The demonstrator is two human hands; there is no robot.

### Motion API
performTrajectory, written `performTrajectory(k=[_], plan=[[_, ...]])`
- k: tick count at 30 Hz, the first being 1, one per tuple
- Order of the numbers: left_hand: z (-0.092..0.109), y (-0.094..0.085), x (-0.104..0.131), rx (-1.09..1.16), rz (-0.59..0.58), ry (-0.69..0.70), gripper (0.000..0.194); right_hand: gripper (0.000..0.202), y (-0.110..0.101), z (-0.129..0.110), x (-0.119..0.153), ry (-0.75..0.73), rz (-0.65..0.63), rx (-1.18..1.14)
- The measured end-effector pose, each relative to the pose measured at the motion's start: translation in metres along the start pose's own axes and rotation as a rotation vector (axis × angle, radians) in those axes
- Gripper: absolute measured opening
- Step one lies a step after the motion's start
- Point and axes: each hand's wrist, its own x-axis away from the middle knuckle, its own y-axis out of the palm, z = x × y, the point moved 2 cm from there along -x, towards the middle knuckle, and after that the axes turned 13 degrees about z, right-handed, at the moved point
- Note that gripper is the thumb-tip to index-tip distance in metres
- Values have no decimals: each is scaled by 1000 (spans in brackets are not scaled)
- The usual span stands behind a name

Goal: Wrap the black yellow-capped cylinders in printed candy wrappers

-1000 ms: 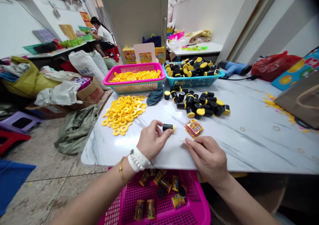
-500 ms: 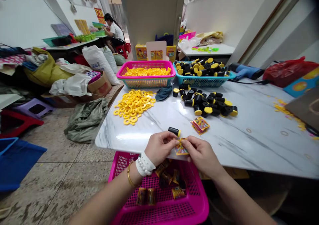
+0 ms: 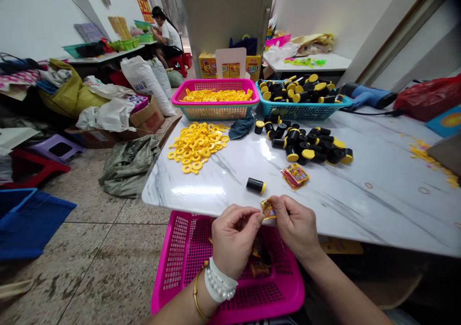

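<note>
A small yellow printed packet (image 3: 267,209) is between my hands at the table's front edge. My right hand (image 3: 296,224) pinches its right side. My left hand (image 3: 236,238) is closed, thumb against fingers, at the packet's left edge. Just beyond them a black cylinder with a yellow cap (image 3: 256,185) lies on its side. A small stack of printed packets (image 3: 295,175) rests to the right of it. Below my hands stands a pink basket (image 3: 160,286) holding several wrapped pieces, partly hidden by my left hand and forearm.
On the marble table (image 3: 363,205) are a pile of yellow rings (image 3: 198,142), a heap of black cylinders (image 3: 309,142), a dark cloth (image 3: 240,128), a pink-rimmed basket (image 3: 216,84) and a blue basket (image 3: 302,110). A person (image 3: 167,34) sits at the far left table.
My left hand has moved down and slightly away from the black cylinder. The packet has shifted a little right and turned, with my right hand still on it. The whole view has shifted slightly.
</note>
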Motion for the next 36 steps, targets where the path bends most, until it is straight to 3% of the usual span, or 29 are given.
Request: performTrajectory(k=[6, 9, 12, 14, 16, 19, 25, 28, 32, 36], plan=[[-2, 0, -3, 55, -6, -83, 20, 35, 3, -11, 9, -266, -7, -3], [-8, -3, -4, 106, -17, -260, 23, 32, 2, -20, 11, -354, -78, -81], [-14, -11, -7, 192, -39, -482, 30, 27, 2, -24, -4, -396, -82, -62], [-16, -18, -11, 287, -7, -559, 34, 18, 7, -21, -21, -427, -54, 58], [-15, -26, -17, 387, 29, -631, 39, 32, 15, -16, -36, -432, -98, 175], [-14, -38, -27, 496, 63, -728, 42, 29, 23, -13, -45, -347, -255, 112], [-12, -47, -35, 565, 46, -773, 38, 31, 10, -33, -29, 63, -408, -507], [-12, -42, -34, 588, -2, -792, 39, 33, 9, -36, -26, 97, -472, -555], [-12, -36, -32, 638, -78, -826, 39, 34, 7, -34, -30, -111, -415, -308], [-13, -32, -31, 621, -83, -775, 36, 38, 1, -42, -28, -344, -395, -181]])
